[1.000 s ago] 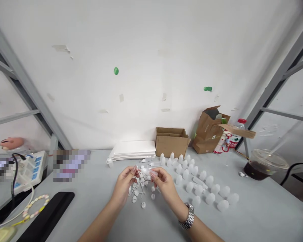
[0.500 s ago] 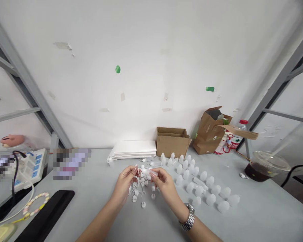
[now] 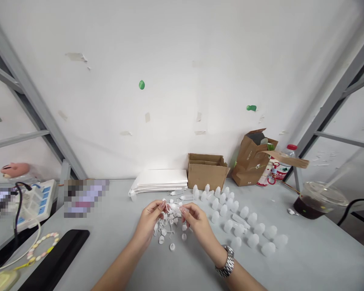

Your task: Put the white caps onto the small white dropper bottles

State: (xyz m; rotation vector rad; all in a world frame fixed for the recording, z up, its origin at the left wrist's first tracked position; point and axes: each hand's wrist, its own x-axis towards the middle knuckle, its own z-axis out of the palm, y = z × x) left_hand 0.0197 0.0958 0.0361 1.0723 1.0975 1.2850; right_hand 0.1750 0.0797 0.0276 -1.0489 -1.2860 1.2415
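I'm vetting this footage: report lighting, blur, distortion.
Head view: wall brightly lit, top right corner dark; head view: metal frame leaning, likely wide-angle distortion; head view: pixelated patches at left; head view: small white pieces look slightly soft.

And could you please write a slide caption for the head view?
Left hand and right hand hold small white parts over scattered white pieces on a gray table, translucent domes alongside.
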